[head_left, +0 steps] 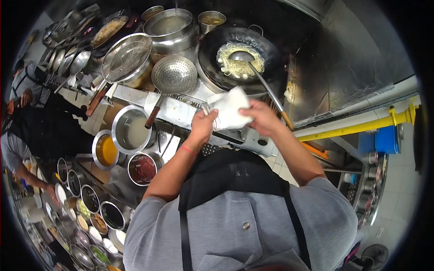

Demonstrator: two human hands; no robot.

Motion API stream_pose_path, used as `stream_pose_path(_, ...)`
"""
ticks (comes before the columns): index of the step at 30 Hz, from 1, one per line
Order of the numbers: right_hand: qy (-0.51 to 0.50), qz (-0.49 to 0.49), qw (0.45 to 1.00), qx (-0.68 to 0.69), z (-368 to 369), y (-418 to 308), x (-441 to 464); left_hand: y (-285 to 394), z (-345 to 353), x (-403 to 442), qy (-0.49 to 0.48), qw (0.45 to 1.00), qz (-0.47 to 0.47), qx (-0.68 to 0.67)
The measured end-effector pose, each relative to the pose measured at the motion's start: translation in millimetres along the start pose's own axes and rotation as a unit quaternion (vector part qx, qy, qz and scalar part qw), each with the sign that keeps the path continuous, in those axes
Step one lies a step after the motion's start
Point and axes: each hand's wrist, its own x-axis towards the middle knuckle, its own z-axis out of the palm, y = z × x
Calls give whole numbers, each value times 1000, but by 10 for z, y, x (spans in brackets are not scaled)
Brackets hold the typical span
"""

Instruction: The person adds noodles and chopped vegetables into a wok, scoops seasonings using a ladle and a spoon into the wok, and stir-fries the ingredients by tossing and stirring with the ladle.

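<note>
Head view shows a white cloth (231,105) between you and the wok (209,56), gripped in the fingers of your left hand (204,124) and right hand (262,118); noodles (246,71) and a ladle (241,56) rest inside the wok.

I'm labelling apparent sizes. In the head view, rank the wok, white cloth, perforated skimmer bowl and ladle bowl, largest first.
1. Wok
2. White cloth and perforated skimmer bowl, unranked: they look similar, and the cloth seems nearer the camera
3. Ladle bowl
</note>
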Motion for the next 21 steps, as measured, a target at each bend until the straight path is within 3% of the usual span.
stream_pose_path(2, -15, -33, 994, -108, 323, 176, 173, -184, -237, 256, 19, 994, -19, 104)
stream_pose_path(4, 63, -29, 957, -282, 437, 89, 375, -52, -288, 269, 25, 997, -51, 48)
stream_pose_path(5, 74, -34, 957, -279, 462, 115, 486, 13, -415, 355, -18, 993, -105, -40)
stream_pose_path(6, 70, -136, 907, -392, 487, 195, 590, 376, -223, 184, -78, 976, -164, -118)
stream_pose_path(7, 65, -229, 834, -497, 505, 267, 669, 271, -253, 290, -57, 983, -167, -53)
stream_pose_path(8, -28, -57, 901, -428, 696, 118, 609, 142, -272, 372, -33, 985, -170, 9)
stream_pose_path(10, -95, -33, 948, -303, 598, -75, 585, 258, -173, 479, -66, 977, -201, 33)
stream_pose_path(12, 77, -11, 934, -348, 253, -337, 456, 205, -188, 668, -113, 962, -245, -38)
stream_pose_path(13, 202, -85, 833, -508, -27, -365, 405, 272, -115, 703, -63, 955, -283, -60)
stream_pose_path(14, 315, -156, 682, -641, -323, -336, 375, 252, -117, 794, -44, 948, -309, -57)
stream_pose_path(15, 319, -161, 679, -641, -584, -243, 333, 252, -45, 860, -12, 945, -322, -63)
stream_pose_path(17, 335, -29, 574, -747, -888, -120, 240, 312, 140, 976, 16, 942, -330, -65)
stream_pose_path(18, 339, -34, 573, -745, -932, -106, 208, 363, 241, 1026, 8, 940, -331, -78)
stream_pose_path(20, 310, 20, 739, -598, -924, -39, 136, 485, 396, 1132, -18, 932, -345, -109)
stream_pose_path(21, 314, 14, 741, -594, -898, 32, 48, 501, 424, 1186, -14, 929, -359, -94)
